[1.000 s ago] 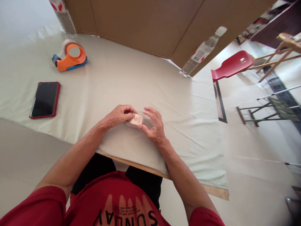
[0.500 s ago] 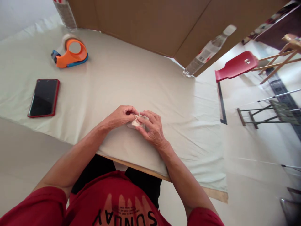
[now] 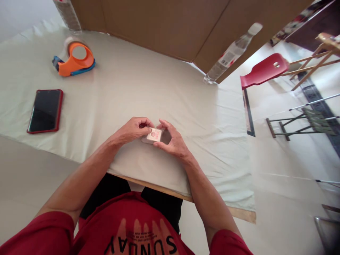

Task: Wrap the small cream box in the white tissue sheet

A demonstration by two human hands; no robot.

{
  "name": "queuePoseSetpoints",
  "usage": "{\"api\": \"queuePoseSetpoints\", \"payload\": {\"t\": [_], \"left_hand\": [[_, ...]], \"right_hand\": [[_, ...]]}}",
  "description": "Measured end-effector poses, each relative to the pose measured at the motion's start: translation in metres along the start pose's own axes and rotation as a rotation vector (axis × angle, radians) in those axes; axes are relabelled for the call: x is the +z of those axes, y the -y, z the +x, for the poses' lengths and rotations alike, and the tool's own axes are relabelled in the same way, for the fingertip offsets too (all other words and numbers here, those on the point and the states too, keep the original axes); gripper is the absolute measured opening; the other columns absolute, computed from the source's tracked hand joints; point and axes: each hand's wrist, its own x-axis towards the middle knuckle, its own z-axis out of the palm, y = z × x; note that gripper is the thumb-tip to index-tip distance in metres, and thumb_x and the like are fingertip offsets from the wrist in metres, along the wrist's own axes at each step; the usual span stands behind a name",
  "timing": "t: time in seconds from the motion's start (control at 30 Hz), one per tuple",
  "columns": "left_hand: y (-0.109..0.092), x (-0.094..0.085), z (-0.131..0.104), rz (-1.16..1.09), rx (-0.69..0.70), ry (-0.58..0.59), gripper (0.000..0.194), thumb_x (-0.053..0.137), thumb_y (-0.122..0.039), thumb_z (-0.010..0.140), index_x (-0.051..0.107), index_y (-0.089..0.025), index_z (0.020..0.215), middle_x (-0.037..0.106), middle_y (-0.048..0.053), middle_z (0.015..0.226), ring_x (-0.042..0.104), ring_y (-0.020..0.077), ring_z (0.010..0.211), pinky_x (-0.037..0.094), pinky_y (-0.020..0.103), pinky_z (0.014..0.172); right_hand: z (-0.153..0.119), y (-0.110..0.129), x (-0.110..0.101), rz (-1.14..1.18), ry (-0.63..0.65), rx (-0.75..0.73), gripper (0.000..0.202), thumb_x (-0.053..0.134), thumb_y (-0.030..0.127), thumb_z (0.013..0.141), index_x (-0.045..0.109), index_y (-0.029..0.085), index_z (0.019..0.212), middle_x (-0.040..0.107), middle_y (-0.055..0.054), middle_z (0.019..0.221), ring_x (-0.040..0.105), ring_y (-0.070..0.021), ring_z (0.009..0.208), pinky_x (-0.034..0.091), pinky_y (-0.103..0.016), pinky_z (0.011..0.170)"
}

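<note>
A small white box with red print rests near the front edge of the cloth-covered table. Its exact kind I cannot make out. My left hand is closed on the box's left side, thumb on the top and fingers curled behind. Around the right end of the box, my right hand is open, thumb and fingers apart. Its thumb is by the near corner, perhaps touching it. A clear-looking edge shows under the box's near side, partly hidden.
An orange and blue tape dispenser and a red-cased phone lie to the left. Behind stands a brown cardboard panel, with a plastic bottle at its right and another bottle at its left. A folding stool is on the floor.
My right hand's fingers have lifted off the top of the box and spread apart, uncovering its red print. My left hand keeps its hold. The whole view has shifted slightly.
</note>
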Motion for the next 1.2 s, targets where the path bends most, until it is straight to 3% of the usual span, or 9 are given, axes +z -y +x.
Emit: {"api": "queuePoseSetpoints", "payload": {"t": [0.23, 0.4, 0.57, 0.73, 0.97, 1.07, 1.2], "left_hand": [[0.002, 0.005, 0.003, -0.053, 0.069, -0.046, 0.026, 0.065, -0.035, 0.074, 0.07, -0.015, 0.09, 0.069, 0.002, 0.082, 0.06, 0.0144, 0.071, 0.045, 0.025, 0.063], [0.004, 0.006, 0.004, 0.055, 0.09, -0.114, 0.028, 0.064, -0.035, 0.074, 0.07, -0.015, 0.092, 0.07, 0.002, 0.082, 0.059, 0.0139, 0.07, 0.044, 0.024, 0.062], [0.007, 0.001, 0.005, 0.015, 0.09, -0.107, 0.033, 0.063, -0.036, 0.074, 0.071, -0.015, 0.099, 0.073, 0.004, 0.09, 0.062, 0.0157, 0.076, 0.048, 0.026, 0.069], [0.007, -0.001, 0.005, 0.025, 0.09, -0.122, 0.036, 0.063, -0.035, 0.074, 0.071, -0.015, 0.103, 0.073, 0.006, 0.1, 0.063, 0.0166, 0.081, 0.049, 0.028, 0.074], [0.008, 0.001, 0.005, 0.04, 0.081, -0.088, 0.037, 0.065, -0.035, 0.073, 0.071, -0.015, 0.103, 0.074, 0.005, 0.095, 0.064, 0.0168, 0.079, 0.049, 0.028, 0.072], [0.008, 0.001, 0.006, 0.046, 0.084, -0.106, 0.038, 0.065, -0.035, 0.073, 0.071, -0.014, 0.104, 0.074, 0.006, 0.1, 0.065, 0.0174, 0.083, 0.051, 0.029, 0.077], [0.009, -0.002, 0.007, 0.07, 0.084, -0.17, 0.039, 0.063, -0.036, 0.074, 0.072, -0.015, 0.105, 0.073, 0.006, 0.102, 0.064, 0.0173, 0.083, 0.051, 0.031, 0.08]], "right_hand": [[0.003, 0.007, -0.001, -0.13, -0.095, -0.078, 0.066, 0.072, 0.036, 0.084, 0.047, 0.026, 0.144, 0.068, -0.011, 0.123, 0.065, -0.0275, 0.113, 0.051, -0.046, 0.101], [0.004, 0.003, -0.003, -0.157, -0.059, -0.058, 0.06, 0.069, 0.046, 0.086, 0.052, 0.025, 0.14, 0.07, -0.012, 0.124, 0.066, -0.0289, 0.115, 0.051, -0.048, 0.102], [0.002, 0.007, -0.006, -0.197, -0.097, -0.079, 0.063, 0.065, 0.059, 0.088, 0.053, 0.026, 0.14, 0.062, -0.014, 0.139, 0.056, -0.0318, 0.132, 0.043, -0.053, 0.112], [0.0, 0.013, -0.007, -0.247, -0.118, -0.084, 0.055, 0.062, 0.057, 0.09, 0.057, 0.029, 0.137, 0.059, -0.013, 0.143, 0.053, -0.0315, 0.135, 0.04, -0.054, 0.114], [0.003, 0.015, 0.002, -0.416, -0.065, -0.125, 0.037, 0.065, 0.049, 0.09, 0.068, 0.028, 0.12, 0.062, -0.012, 0.14, 0.054, -0.0345, 0.132, 0.039, -0.055, 0.11], [0.004, 0.014, 0.004, -0.346, -0.09, -0.132, 0.034, 0.066, 0.048, 0.09, 0.069, 0.028, 0.117, 0.063, -0.012, 0.139, 0.055, -0.0334, 0.132, 0.04, -0.053, 0.111], [0.0, 0.01, -0.004, -0.093, -0.29, -0.077, 0.028, 0.064, 0.043, 0.093, 0.069, 0.026, 0.115, 0.065, -0.012, 0.132, 0.06, -0.0283, 0.126, 0.046, -0.05, 0.109]]}}
